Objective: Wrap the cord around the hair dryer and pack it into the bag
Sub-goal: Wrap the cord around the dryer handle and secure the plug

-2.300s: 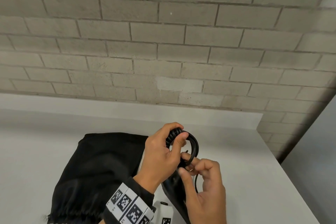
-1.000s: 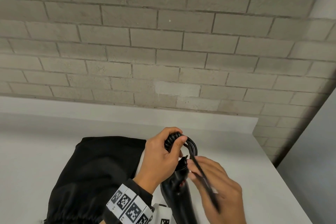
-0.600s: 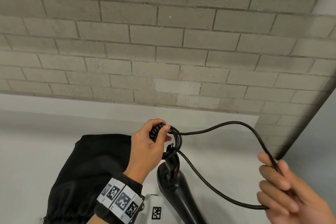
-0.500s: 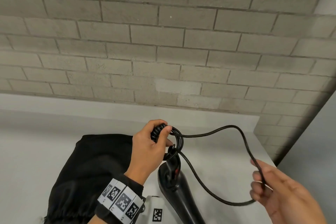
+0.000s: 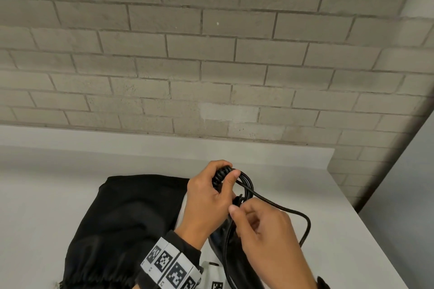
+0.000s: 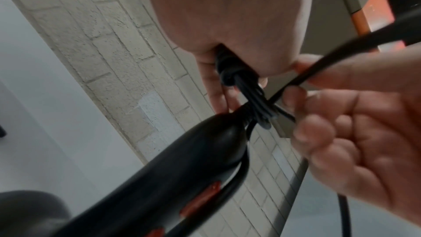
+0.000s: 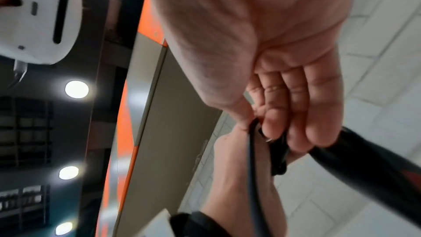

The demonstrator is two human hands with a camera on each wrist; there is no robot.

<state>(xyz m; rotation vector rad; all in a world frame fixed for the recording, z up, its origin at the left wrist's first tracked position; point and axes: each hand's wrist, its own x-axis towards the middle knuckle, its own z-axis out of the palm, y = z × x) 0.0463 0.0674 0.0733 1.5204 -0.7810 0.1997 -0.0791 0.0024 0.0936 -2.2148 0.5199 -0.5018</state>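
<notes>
Left hand [image 5: 206,199] grips the ribbed black strain-relief end of the black plastic hair dryer [image 6: 145,183], thumb pressing coiled loops of thin black rubber cord [image 5: 249,185] against it; dryer held above the white desk [image 5: 328,230], handle end up, body running down toward the person; right hand [image 5: 265,239] pinches the cord just beside the loops, grip closed on it; slack arcs out to the right over the desk; plug probably tucked by the right fingertips [image 7: 273,129], blurred; black fabric drawstring bag [image 5: 122,218] lies flat on the desk left of the hands.
</notes>
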